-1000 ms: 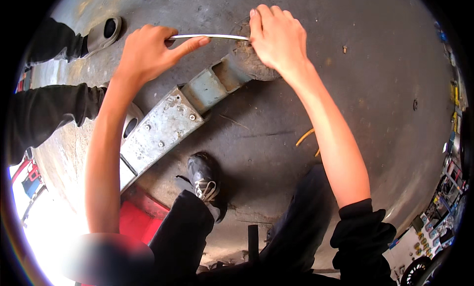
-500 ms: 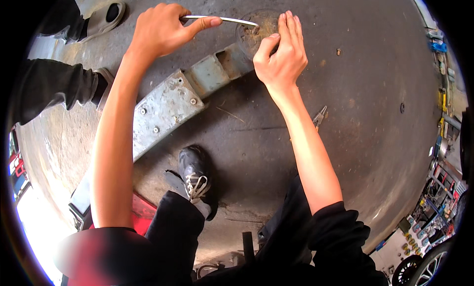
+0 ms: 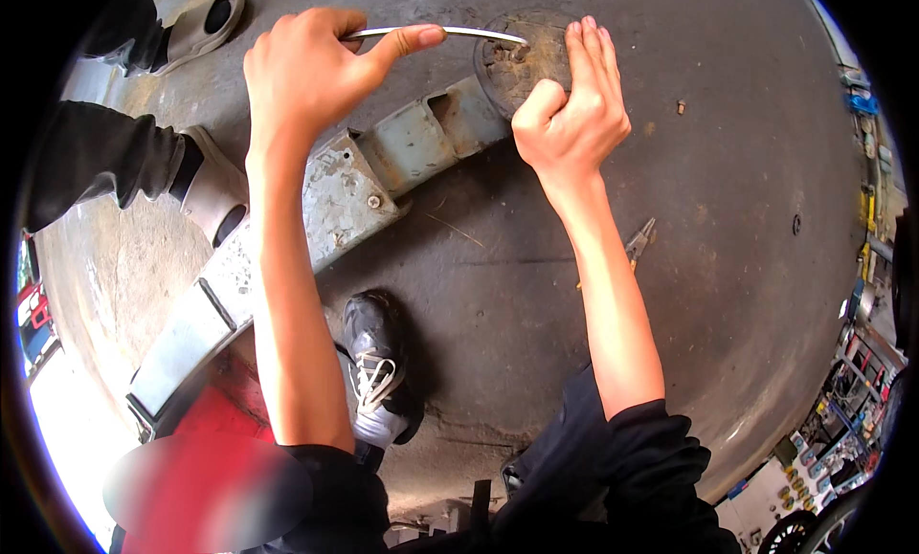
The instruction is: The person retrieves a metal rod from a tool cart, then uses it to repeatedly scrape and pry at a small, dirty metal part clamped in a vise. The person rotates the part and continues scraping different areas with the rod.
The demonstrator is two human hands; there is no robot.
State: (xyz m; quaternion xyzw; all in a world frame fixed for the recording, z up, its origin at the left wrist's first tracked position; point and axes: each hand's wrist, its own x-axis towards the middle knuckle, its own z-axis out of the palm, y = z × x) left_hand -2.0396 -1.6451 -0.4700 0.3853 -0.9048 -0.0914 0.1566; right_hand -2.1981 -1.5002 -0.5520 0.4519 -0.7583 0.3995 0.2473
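A thin, slightly curved white strip [image 3: 471, 32] is pinched between the thumb and fingers of my left hand [image 3: 311, 76]. Its free end reaches right, over a worn round pad [image 3: 517, 71] at the end of a grey steel lift arm [image 3: 407, 147]. My right hand [image 3: 576, 119] is at the pad's right side, fingers stretched out side by side and thumb bent. A gap shows between the strip's tip and these fingers. The palm is hidden, and whether this hand touches the pad I cannot tell.
Pliers [image 3: 639, 240] lie on the dark floor beside my right forearm. Another person's legs and shoes [image 3: 212, 186] are at the left, close to the lift arm. My black shoe [image 3: 375, 339] stands below it. Shelves with tools [image 3: 857, 382] line the far right.
Both hands have shifted slightly right in the picture with the strip, as have the pad and lift arm. The other person's nearer shoe shows more fully. My grip looks the same.
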